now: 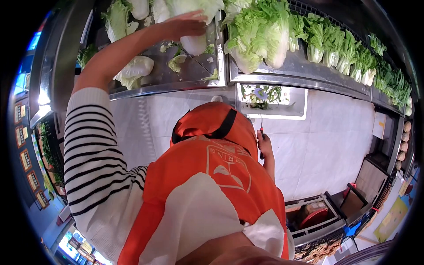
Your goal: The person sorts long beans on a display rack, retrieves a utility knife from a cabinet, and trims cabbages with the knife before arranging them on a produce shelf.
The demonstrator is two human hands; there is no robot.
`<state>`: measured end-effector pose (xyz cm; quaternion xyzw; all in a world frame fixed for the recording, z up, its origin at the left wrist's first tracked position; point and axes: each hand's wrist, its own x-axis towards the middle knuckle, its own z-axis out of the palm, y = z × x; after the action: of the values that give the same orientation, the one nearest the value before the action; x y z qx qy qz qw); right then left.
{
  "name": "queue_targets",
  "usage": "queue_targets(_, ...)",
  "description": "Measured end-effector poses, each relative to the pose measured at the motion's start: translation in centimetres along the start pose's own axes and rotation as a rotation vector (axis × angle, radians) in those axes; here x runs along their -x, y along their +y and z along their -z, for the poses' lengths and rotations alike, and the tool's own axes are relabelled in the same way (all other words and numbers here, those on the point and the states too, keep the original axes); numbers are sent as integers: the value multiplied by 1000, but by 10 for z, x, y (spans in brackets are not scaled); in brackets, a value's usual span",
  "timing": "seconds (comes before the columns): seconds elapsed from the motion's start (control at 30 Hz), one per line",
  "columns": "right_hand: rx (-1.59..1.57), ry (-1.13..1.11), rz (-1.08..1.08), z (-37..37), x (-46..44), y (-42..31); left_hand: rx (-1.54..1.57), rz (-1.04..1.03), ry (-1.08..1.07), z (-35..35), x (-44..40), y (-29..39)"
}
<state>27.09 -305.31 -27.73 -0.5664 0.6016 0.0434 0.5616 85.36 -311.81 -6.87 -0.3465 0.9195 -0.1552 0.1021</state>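
Observation:
My left hand (pixel 187 24) reaches over the metal counter, its fingers stretched out flat. Beneath it a napa cabbage (pixel 194 45) shows its pale base; whether the palm touches it I cannot tell. Another napa cabbage (pixel 138 66) lies on its side to the left, near the counter's front edge. Loose leaf scraps (pixel 177 63) are scattered between them. Low at my right side, my right hand (pixel 264 145) is wrapped round the dark, red-marked handle of a knife, its thin blade (pixel 261 120) pointing forward.
A white bin (pixel 300 106) with green trimmings stands on the floor below the counter edge. Leafy lettuce-like heads (pixel 260 37) and bundled greens (pixel 332 48) line the right display. A crate (pixel 316 216) stands at the lower right.

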Motion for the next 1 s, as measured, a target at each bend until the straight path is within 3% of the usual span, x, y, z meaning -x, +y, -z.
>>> queue_targets(0.1,50,-20,-13,19,0,6,38,375,-12,73,3,19)
queue_targets(0.2,6,-57,-23,42,6,-13,22,620,117,144,-2,43)
queue_targets(0.23,-22,-71,-36,53,11,-20,164,697,252,152,-2,53)
queue_targets(0.37,-93,-49,69,88,10,-49,197,1020,425,186,-37,114)
queue_targets(0.47,-268,-152,264,118,20,-86,796,1267,654,185,-74,160)
queue_targets(0.5,-316,-143,380,127,33,-108,875,1312,591,187,-89,172)
queue_targets(0.53,-365,-133,497,135,48,-133,1079,1241,744,176,-104,185)
queue_targets(0.63,-410,-227,724,166,95,-188,1440,1177,930,176,-161,220)
queue_targets(0.73,-278,-295,839,196,121,-203,1674,1096,794,164,-203,237)
queue_targets(0.83,197,38,1117,208,134,-214,1742,1151,713,155,-245,245)
queue_targets(1.0,471,220,1112,218,114,-187,1586,1271,502,156,-280,250)
